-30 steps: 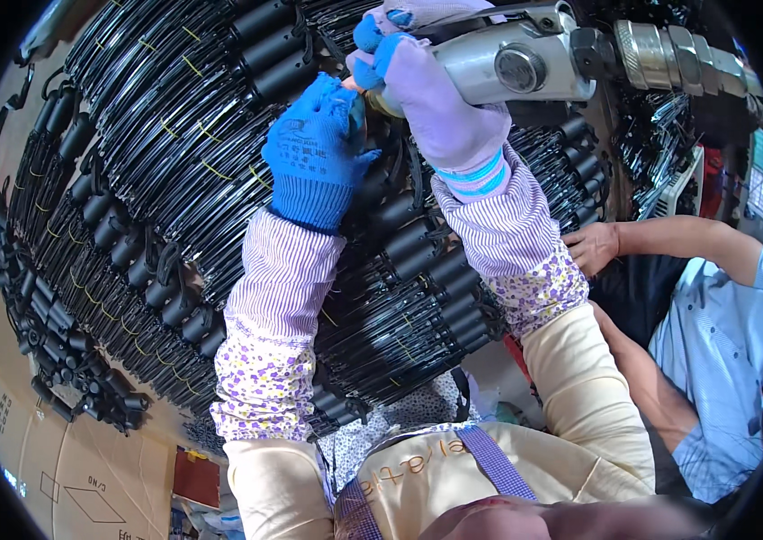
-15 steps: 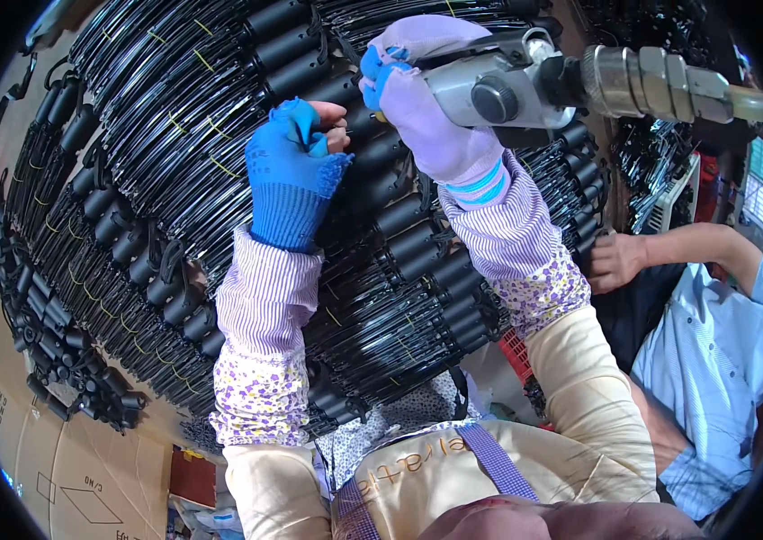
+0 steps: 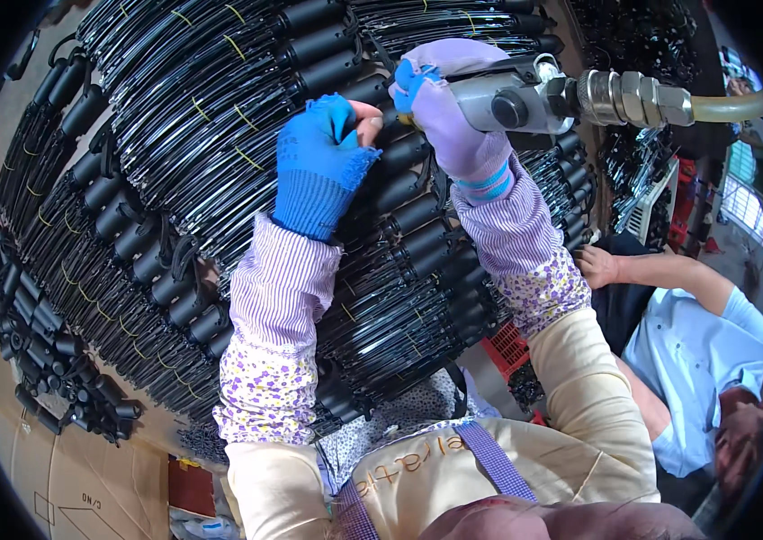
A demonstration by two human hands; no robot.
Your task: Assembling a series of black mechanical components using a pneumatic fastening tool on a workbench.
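Observation:
My left hand (image 3: 320, 166), in a blue knitted glove with bare fingertips, is closed in a pinch over the bundled rows. What the fingertips hold, if anything, is too small to make out. My right hand (image 3: 455, 121), in a lilac glove with blue fingertips, grips a silver air-powered tool (image 3: 509, 108). The tool's front end points left, close to my left fingertips. Beneath both hands lie many black umbrella frames (image 3: 210, 108) with thin shiny ribs, tied with yellow bands. Their black cylindrical handles (image 3: 326, 74) stand in rows and carry wrist cords.
A pale hose (image 3: 728, 107) runs right from the tool's metal coupling (image 3: 620, 97). Cardboard (image 3: 85, 477) lies at lower left. A red plastic basket (image 3: 507, 349) sits below my right arm. At right, another person in a light blue shirt (image 3: 692, 360) reaches toward the pile.
Both hands and the tool appear a little further right and lower, as the whole view has shifted. The other person's head has come into view at lower right.

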